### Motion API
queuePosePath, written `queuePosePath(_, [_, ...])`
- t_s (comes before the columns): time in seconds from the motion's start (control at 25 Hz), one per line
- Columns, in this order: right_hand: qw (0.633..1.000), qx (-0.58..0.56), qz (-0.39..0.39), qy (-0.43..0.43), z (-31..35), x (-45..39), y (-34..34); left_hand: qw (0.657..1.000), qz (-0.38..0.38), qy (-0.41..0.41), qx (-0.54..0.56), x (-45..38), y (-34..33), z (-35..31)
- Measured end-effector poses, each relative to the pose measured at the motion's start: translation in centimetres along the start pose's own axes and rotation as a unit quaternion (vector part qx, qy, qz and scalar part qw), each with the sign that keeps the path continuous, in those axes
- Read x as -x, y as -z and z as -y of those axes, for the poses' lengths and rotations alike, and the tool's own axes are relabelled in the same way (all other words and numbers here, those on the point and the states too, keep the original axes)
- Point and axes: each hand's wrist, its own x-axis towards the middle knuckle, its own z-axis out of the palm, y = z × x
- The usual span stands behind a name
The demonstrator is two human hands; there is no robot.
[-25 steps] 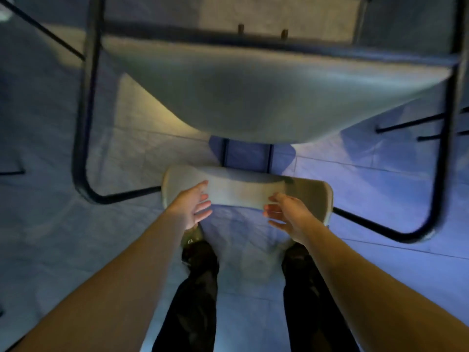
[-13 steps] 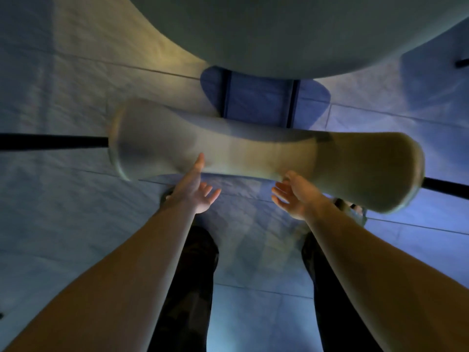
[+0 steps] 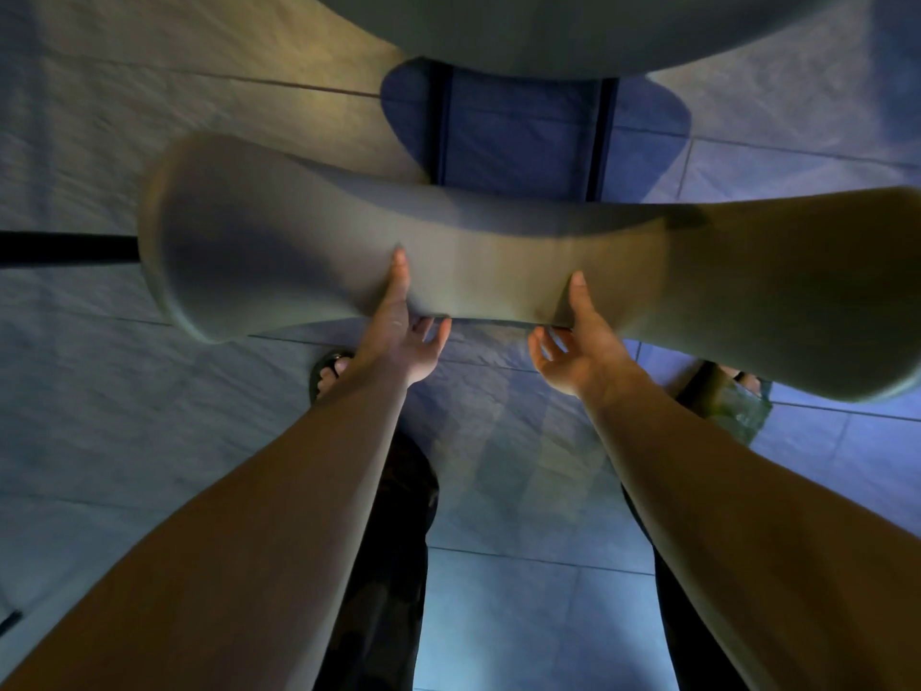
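Note:
A grey plastic chair stands right in front of me, seen from above. Its curved backrest (image 3: 279,241) spans the middle of the view and its seat (image 3: 573,32) fills the top. My left hand (image 3: 398,341) holds the backrest's near edge left of centre, thumb laid up on the surface and fingers at the underside. My right hand (image 3: 583,351) holds the same edge a little to the right, in the same way. The fingertips are partly hidden by the edge.
A black metal frame bar (image 3: 65,247) juts out left of the backrest, and two black uprights (image 3: 441,122) run down under the seat. Below are a tiled floor (image 3: 149,441), my dark trouser legs and my sandalled feet (image 3: 329,374).
The view has dropped closer to the chair. Both hands have moved up from just under the backrest's edge onto it, and the thumbs now lie on its surface.

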Motion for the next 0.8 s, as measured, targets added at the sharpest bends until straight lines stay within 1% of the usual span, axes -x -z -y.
queuePosePath(0.16, [1.000, -0.015, -0.005, 0.002, -0.1, -0.6, 0.3, 1.000, 0.011, -0.004, -0.010, -0.5, 0.5, 0.0])
queuePosePath(0.28, [1.000, -0.013, -0.004, -0.001, -0.1, -0.9, 0.7, 1.000, 0.009, -0.002, -0.028, -0.4, 0.5, 0.0])
queuePosePath(0.44, [1.000, 0.001, 0.010, 0.003, -0.1, -0.9, 0.9, 1.000, -0.005, 0.008, -0.021, 0.1, 0.2, -0.4])
queuePosePath(0.6, [0.999, 0.038, 0.021, 0.006, 0.4, 1.3, 1.4, 1.000, -0.014, 0.013, -0.019, 2.1, 0.0, -0.4])
queuePosePath(0.8, [0.998, 0.052, -0.008, 0.017, 1.6, 7.3, 1.8, 0.999, 0.015, 0.016, -0.031, 7.7, -0.6, -0.9])
